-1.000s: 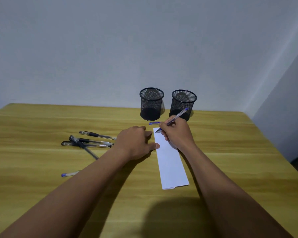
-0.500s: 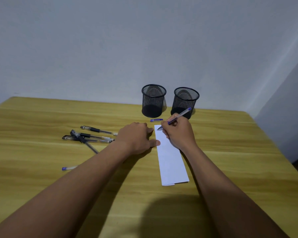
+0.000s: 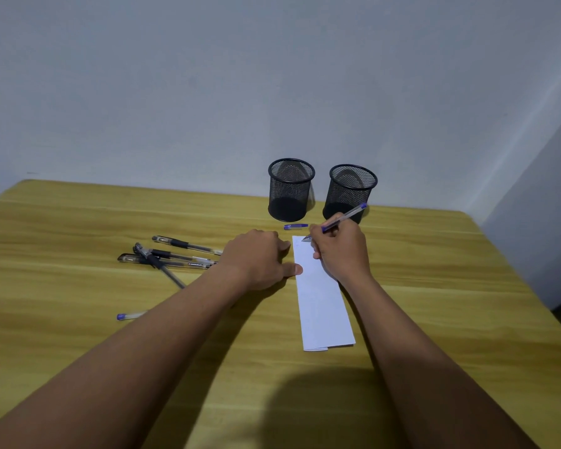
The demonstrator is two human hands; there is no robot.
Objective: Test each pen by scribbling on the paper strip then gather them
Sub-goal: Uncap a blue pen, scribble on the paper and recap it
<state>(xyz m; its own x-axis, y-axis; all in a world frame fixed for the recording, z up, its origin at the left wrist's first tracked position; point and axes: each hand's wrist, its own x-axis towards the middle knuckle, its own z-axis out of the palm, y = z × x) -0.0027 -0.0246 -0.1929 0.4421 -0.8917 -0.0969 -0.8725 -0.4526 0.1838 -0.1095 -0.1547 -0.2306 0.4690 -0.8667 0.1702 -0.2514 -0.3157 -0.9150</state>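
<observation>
A white paper strip [image 3: 323, 306] lies lengthwise on the wooden table [image 3: 434, 286]. My right hand [image 3: 342, 251] grips a blue pen [image 3: 347, 216] with its tip on the strip's far end. My left hand [image 3: 259, 257] rests curled on the table, thumb pressing the strip's left edge. The pen's blue cap [image 3: 296, 226] lies just beyond the strip. Several black pens [image 3: 172, 256] lie in a loose pile to the left. Another blue pen [image 3: 128, 316] lies nearer me, partly hidden under my left forearm.
Two black mesh pen cups, one on the left [image 3: 290, 189] and one on the right [image 3: 350, 192], stand upright at the table's far edge near the wall. The table's right edge drops off beside a grey wall.
The view tilted slightly, so everything sits a little higher in the frame. The pen tip has stayed at the strip's far end with small shifts. My left hand has kept its place.
</observation>
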